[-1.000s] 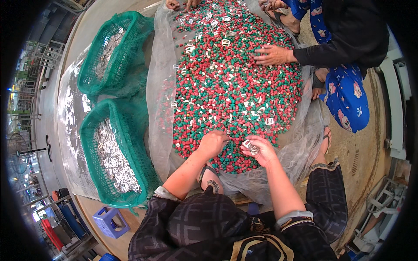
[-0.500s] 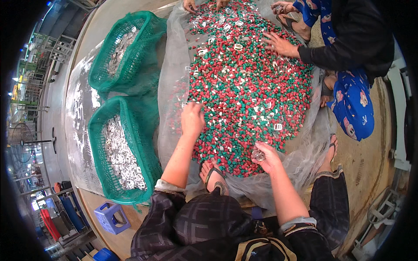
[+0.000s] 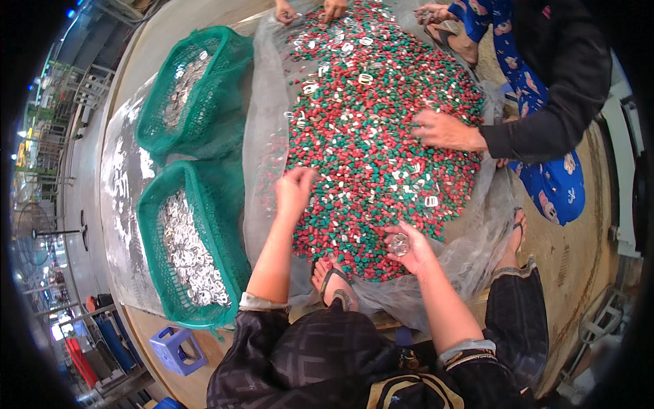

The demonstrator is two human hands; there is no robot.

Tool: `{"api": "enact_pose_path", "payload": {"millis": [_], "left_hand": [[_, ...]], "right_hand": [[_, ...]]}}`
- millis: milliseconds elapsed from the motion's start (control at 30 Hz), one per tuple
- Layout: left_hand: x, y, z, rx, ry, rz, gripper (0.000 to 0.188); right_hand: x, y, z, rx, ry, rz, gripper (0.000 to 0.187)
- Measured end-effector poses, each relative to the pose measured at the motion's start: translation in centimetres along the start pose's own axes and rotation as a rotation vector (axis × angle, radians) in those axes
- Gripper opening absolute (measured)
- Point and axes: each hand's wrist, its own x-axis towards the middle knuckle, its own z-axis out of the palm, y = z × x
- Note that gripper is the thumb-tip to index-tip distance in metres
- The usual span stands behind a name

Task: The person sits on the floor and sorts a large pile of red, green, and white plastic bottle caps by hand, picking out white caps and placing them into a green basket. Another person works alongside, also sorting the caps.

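Hundreds of small, blunt pellets (image 3: 368, 153) in red and green, with white bits scattered among them, lie heaped on a sheer, wrinkled mesh sheet (image 3: 264, 116). At the near end of the heap, the right hand (image 3: 412, 251) is turned palm up, its fingers curled around a clump of shiny metal pieces (image 3: 400, 243). The left hand (image 3: 295, 187) is at the heap's left edge, fingers bent together; I cannot tell whether anything is pinched between them. Beyond the right hand, a flat, slotted pale frame (image 3: 430, 202) lies on the pellets. To the left, a near basket (image 3: 148, 238) and a far basket (image 3: 151, 116), both latticed and draped in green netting, contain loose silvery pieces. A co-worker's hand (image 3: 446, 129), blurred, is over the heap's right side.
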Motion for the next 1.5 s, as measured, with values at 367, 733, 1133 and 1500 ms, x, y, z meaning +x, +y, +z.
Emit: {"api": "enact_pose_path", "payload": {"millis": [367, 733, 1133, 1500], "left_hand": [[-0.9, 10.8, 11.1, 0.411, -0.674, 0.769, 0.029], [-2.6, 8.4, 9.6, 0.831, -1.089, 0.899, 0.036], [0.1, 8.0, 13.9, 0.684, -0.637, 0.924, 0.040], [-0.8, 3.8, 3.7, 0.672, -0.729, 0.339, 0.031]], "right_hand": [[0.0, -0.4, -2.7, 0.316, 0.147, -0.121, 0.017], [0.2, -5.4, -7.1, 0.043, 0.640, -0.505, 0.022], [5.7, -10.9, -6.8, -1.159, 0.772, -0.628, 0.055], [2.9, -7.0, -1.6, -1.025, -0.273, -0.260, 0.033]]}}
